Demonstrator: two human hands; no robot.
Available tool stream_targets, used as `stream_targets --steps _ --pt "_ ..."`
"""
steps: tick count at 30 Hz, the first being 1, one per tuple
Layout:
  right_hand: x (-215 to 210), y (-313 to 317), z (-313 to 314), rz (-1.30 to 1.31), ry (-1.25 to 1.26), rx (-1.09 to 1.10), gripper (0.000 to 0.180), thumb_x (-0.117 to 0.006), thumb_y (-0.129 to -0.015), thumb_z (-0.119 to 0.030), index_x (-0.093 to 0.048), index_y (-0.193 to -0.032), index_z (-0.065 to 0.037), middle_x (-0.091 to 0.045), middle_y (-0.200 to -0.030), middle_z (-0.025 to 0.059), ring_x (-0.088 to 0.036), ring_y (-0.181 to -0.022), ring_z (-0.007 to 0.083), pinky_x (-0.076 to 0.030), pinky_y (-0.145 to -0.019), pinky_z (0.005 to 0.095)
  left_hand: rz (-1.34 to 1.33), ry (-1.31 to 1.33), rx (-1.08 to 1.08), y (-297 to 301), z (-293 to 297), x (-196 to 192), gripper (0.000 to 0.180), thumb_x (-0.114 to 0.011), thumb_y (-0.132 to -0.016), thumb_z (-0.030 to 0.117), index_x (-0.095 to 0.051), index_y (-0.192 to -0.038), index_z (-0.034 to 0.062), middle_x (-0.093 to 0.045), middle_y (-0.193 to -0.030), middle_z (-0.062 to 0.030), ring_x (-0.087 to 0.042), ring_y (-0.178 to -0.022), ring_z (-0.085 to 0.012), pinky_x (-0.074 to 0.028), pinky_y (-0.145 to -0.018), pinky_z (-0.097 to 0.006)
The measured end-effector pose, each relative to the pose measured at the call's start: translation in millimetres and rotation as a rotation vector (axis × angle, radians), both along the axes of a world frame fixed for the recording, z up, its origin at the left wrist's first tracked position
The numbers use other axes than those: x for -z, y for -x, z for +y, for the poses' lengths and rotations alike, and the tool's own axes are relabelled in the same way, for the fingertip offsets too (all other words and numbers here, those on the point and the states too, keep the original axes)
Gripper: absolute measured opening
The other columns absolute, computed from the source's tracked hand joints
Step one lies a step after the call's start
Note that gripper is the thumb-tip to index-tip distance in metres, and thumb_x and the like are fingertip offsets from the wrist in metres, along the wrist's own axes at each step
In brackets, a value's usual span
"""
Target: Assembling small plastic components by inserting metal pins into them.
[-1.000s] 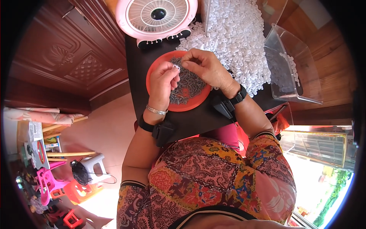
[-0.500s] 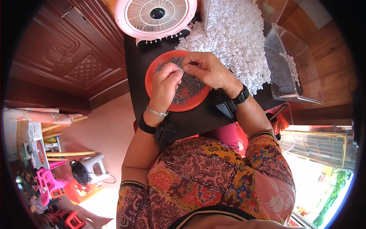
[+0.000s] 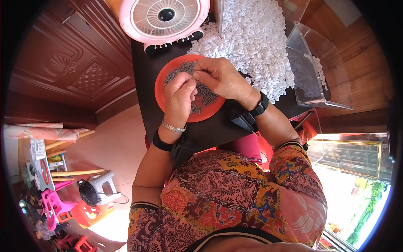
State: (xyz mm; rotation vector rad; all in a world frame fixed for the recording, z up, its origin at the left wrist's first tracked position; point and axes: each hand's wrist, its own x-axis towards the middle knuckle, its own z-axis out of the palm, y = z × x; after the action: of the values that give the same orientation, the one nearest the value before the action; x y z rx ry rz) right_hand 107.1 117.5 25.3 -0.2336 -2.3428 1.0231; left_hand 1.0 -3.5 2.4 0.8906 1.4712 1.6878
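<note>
Both my hands meet over a round orange tray (image 3: 158, 90) holding a heap of small, thin grey screw-like pieces (image 3: 205, 95). My left hand (image 3: 179, 94) is closed in a pinch, its thumb and forefinger around a small white plastic piece that is mostly hidden now. Fingertips of my right hand (image 3: 220, 79) press together right beside it; whatever they hold is too small and covered to make out. Just beyond the right hand spreads a big pile of white oval plastic pieces with holes (image 3: 252, 40).
A pink fan (image 3: 166, 17) stands at the table's far left. To the right, a clear plastic bin (image 3: 312, 80) lies tipped with a few white pieces inside. The dark table (image 3: 145, 80) ends close to my body. Plastic stools (image 3: 103, 189) stand on the floor at left.
The view has shifted slightly, so the table things sit a little further left. The hands remain together over the tray, and the white piece at the left fingertips shows less now.
</note>
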Motion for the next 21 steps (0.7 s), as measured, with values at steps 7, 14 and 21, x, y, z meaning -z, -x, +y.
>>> stream_targets --steps 7,14,21 --pt "2.0 -0.4 3.4 -0.075 0.053 0.01 0.01 -0.058 -0.084 -0.01 -0.06 -0.085 0.0 -0.061 -0.073 0.0078 -0.058 -0.066 0.0142 -0.047 -0.064 0.0281 -0.015 0.002 -0.014 1.0 1.0 2.6 0.013 -0.053 -0.088 0.013 -0.056 -0.082 0.0018 -0.051 -0.065 0.0005 -0.045 -0.056 -0.0047 -0.037 -0.05 -0.02" --pt "10.5 2.2 12.5 -0.096 0.334 -0.07 0.014 -0.054 -0.09 -0.01 -0.06 -0.088 0.003 -0.059 -0.078 -0.0001 -0.052 -0.075 0.0058 -0.045 -0.069 0.0223 -0.054 -0.015 0.009 7.8 3.4 6.5 0.013 -0.054 -0.088 0.014 -0.056 -0.082 0.0032 -0.053 -0.066 0.0007 -0.045 -0.056 -0.0045 -0.038 -0.05 -0.019" --pt "15.7 3.2 17.1 -0.079 0.418 -0.104 0.017 -0.054 -0.092 -0.012 -0.06 -0.09 0.004 -0.057 -0.078 -0.0009 -0.051 -0.074 0.005 -0.044 -0.068 0.0216 -0.074 0.013 0.029 7.2 4.0 2.0 0.013 -0.051 -0.088 0.015 -0.055 -0.08 0.0058 -0.053 -0.067 0.0006 -0.045 -0.056 -0.0052 -0.034 -0.05 -0.019"
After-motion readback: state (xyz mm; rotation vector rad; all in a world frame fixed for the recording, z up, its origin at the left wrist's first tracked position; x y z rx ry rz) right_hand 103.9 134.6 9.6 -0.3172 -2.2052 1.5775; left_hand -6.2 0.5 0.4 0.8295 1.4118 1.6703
